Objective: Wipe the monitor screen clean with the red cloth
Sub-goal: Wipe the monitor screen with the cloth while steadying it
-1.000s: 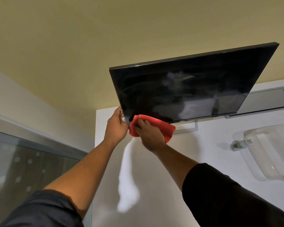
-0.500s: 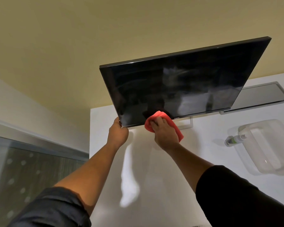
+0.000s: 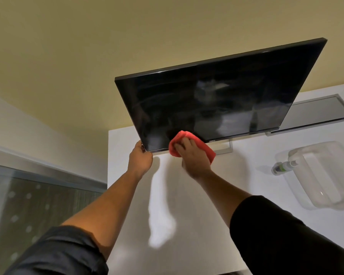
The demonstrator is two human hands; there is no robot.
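Head view: left hand (image 3: pixel 140 158) grips the stiff, fragile-looking monitor (image 3: pixel 222 96) by its near left corner while right hand (image 3: pixel 193 155) presses the soft, light red cloth (image 3: pixel 189 141) flat along its near edge.

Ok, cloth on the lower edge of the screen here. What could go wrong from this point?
1. The right hand presses the red cloth low on the monitor, and only the left hand steadies its corner; a hard push might tip it on its stand.
2. Smears show across the upper screen; it could stay dirty if wiping stops low.
3. The spray bottle lies nearby and could get knocked by a wide sweep.
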